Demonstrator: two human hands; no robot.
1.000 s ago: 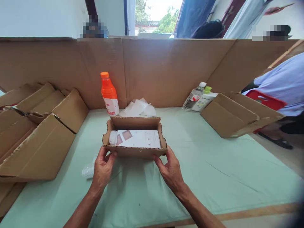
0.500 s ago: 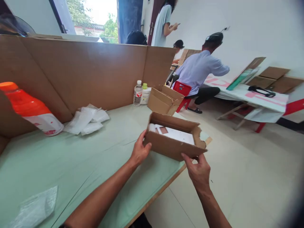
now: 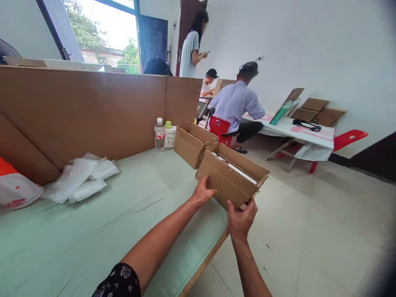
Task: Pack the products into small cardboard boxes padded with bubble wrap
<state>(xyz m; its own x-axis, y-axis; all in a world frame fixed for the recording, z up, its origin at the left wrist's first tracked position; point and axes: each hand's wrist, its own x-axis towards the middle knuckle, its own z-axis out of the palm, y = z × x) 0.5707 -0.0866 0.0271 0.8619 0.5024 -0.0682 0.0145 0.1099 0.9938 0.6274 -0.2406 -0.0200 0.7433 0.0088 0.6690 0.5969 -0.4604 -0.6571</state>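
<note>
An open cardboard box [image 3: 227, 181] with a white item [image 3: 241, 171] inside sits at the table's right corner, tilted in view. My left hand [image 3: 202, 194] presses its fingers and thumb on the box's near side, toward the left. At the near right end, my right hand [image 3: 243, 218] grips the lower corner, thumb on the side and fingers round the bottom. What the white item is cannot be made out, as the walls hide most of it. Right behind stands a second open cardboard box [image 3: 188, 146], close against the first one's far end.
On the green-covered table [image 3: 123, 231] are a water bottle [image 3: 159, 136], a white bottle with a green cap [image 3: 170, 136], bubble wrap [image 3: 82, 177] and an orange-and-white jug [image 3: 17, 185]. A cardboard screen [image 3: 102, 111] stands behind. A co-worker [image 3: 236, 103] sits beyond on a red chair.
Both hands have carried the box away from me, up to the second box, and its near side now faces me more. The view has turned slightly right.
</note>
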